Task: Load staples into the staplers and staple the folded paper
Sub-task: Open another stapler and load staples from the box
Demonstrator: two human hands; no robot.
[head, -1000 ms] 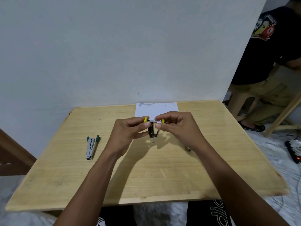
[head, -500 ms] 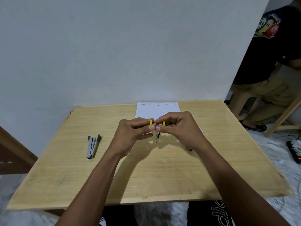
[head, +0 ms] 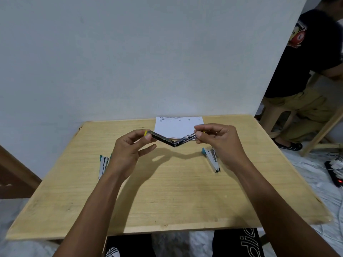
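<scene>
— What is held, and how?
— Head view: the yellow-tipped stapler (head: pixel 164 139) hangs above the desk (head: pixel 167 201), swung open in a V, hinge lowest, long axis left to right. The left grip (head: pixel 128 151) pinches one arm's tip, its remaining fingers loose; the right grip (head: pixel 220 143) pinches the other arm.
— What next?
— Likely staples, on the right grip's side; no strip shows. The folded paper (head: pixel 179 127) lies at the far edge, beyond both grips. The left teal stapler (head: pixel 103 164) and right teal stapler (head: pixel 212 160) lie on the desk either side.

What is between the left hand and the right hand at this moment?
In the head view, the yellow stapler spans the gap, opened into a V: the left hand pinches one end, the right hand the other.
</scene>
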